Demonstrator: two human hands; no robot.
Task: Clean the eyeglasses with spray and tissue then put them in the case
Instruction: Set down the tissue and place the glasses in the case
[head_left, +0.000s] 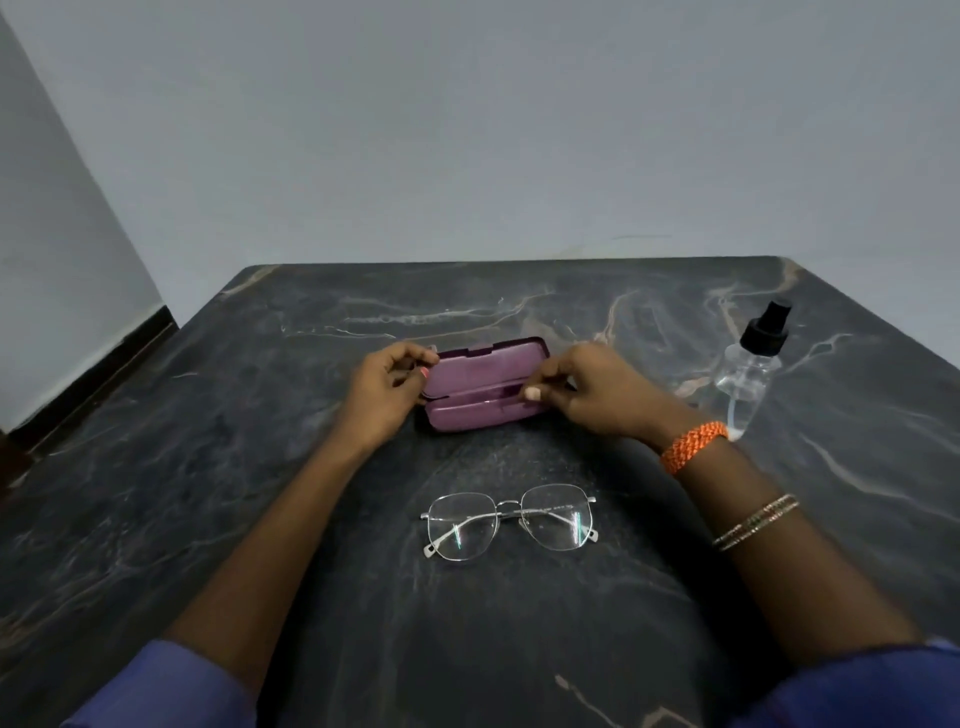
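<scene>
A purple hard-shell eyeglass case (485, 387) lies open on the dark marble-patterned table (260, 493), lid tipped up on the far side, tray toward the person. The left hand (387, 387) pinches the case's left end, thumb and fingertips curled on the rim; the right hand (587, 389) pinches its right end the same way, so the two hands are apart, each clamped on an end of the case. The thin silver metal-framed eyeglasses (509, 522) lie folded on the table near the person, well apart from the case and untouched. A clear plastic spray bottle with a black pump top (753, 366) stands at the far right, just beyond the right wrist, which wears an orange braided band (693, 447). No tissue is in view, and I cannot tell whether the lenses are cleaned yet.

The risks from here look modest but real. The right forearm sits close to the bottle, and a sideways sweep could knock it over. The lid could snap shut if either pinch slips. The glasses lie between the forearms, so a dropped arm could press or scratch the lenses
</scene>
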